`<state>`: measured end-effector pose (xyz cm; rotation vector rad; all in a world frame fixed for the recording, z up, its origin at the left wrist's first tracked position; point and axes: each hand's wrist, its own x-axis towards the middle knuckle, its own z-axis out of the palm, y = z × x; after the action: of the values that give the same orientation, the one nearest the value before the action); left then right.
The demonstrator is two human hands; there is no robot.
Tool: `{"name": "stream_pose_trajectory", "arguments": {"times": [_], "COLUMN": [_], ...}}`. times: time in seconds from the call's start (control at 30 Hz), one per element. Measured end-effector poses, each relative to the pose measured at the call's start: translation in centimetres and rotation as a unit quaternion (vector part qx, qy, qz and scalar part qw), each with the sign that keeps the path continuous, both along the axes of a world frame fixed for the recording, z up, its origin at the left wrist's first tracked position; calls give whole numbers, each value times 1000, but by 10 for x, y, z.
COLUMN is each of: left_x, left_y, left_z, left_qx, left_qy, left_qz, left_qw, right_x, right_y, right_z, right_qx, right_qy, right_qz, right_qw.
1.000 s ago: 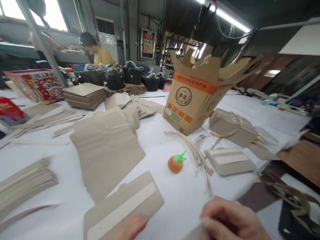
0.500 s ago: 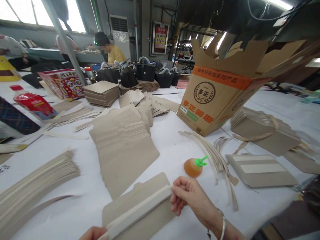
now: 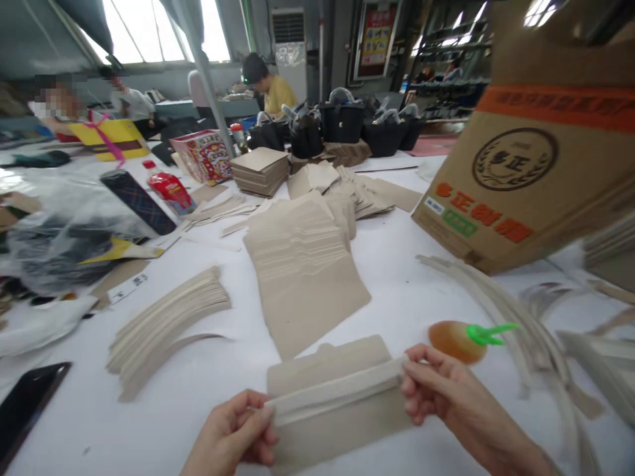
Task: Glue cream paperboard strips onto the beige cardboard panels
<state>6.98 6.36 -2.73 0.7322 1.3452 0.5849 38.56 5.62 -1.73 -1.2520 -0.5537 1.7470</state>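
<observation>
A pale strip (image 3: 342,391) stretches between my two hands, over a grey-beige cardboard panel (image 3: 342,436) on the table. My left hand (image 3: 238,426) pinches the strip's left end between thumb and fingers. Its right end is pinched by my right hand (image 3: 436,390). Whether the strip touches the panel along its whole length I cannot tell. Just beyond my right hand lies a squeeze bottle of amber liquid (image 3: 449,340) with a green nozzle. A fanned stack of similar cardboard panels (image 3: 307,284) spreads out beyond the panel.
Bundled strips (image 3: 169,324) lie at left, and more curved strips (image 3: 496,297) at right. A large cardboard box (image 3: 506,178) stands at back right. A phone (image 3: 30,410) rests at the left edge. Black bags (image 3: 342,122) and a person in yellow (image 3: 278,96) are farther back.
The view has swung left, so things appear farther right. My left hand has come fully into view, still holding the strip's left end; my right hand keeps the other end.
</observation>
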Motion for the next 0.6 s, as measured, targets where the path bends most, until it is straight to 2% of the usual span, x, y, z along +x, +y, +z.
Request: {"name": "stream_pose_trajectory", "arguments": {"times": [0.13, 0.23, 0.33, 0.43, 0.5, 0.57, 0.6], "left_x": [1, 3, 5, 4, 4, 7, 11], "left_y": [-2, -8, -13, -14, -13, -13, -13], "left_z": [10, 11, 13, 21, 32, 44, 50], "left_qx": [0, -5, -10, 13, 81, 156, 179], "left_qy": [-32, -49, -67, -31, 54, 121, 126], "left_qz": [-4, -3, -3, -64, -103, -115, -123], "left_qw": [999, 999, 998, 997, 990, 974, 968], "right_x": [5, 3, -3, -11, -17, -26, -31], "right_y": [-2, -1, 1, 2, 0, -3, -4], "right_z": [-7, -10, -5, 6, 14, 24, 29], "right_qx": [-9, 8, 12, 27, 40, 54, 64], "right_qy": [55, 67, 91, 117, 117, 96, 81], "right_qz": [-3, -44, -85, -108, -87, -24, 18], "right_qw": [998, 997, 992, 987, 989, 994, 995]}}
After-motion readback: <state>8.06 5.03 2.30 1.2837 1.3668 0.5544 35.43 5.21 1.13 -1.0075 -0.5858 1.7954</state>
